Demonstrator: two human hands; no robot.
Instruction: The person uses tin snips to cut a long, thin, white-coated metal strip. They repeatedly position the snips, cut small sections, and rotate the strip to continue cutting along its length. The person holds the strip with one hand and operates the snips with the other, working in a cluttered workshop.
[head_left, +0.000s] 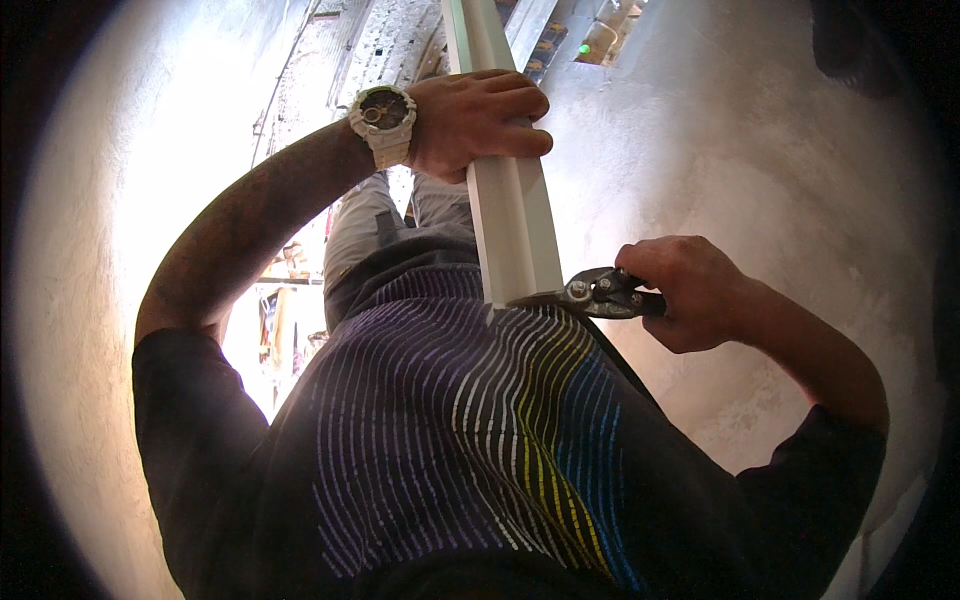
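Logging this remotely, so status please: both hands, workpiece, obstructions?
Left hand gripping white channel. Right hand holding snips, blades at the channel's near end. Dark striped shirt close by the blades; clearance unclear.

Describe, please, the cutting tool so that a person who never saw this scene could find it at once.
Start from the dark T-shirt with wavy stripes, then move up to the long pale strip. At its lower end, the right hand holds the snips. Unlike the smooth strip, they are short and dark, with round bolts.
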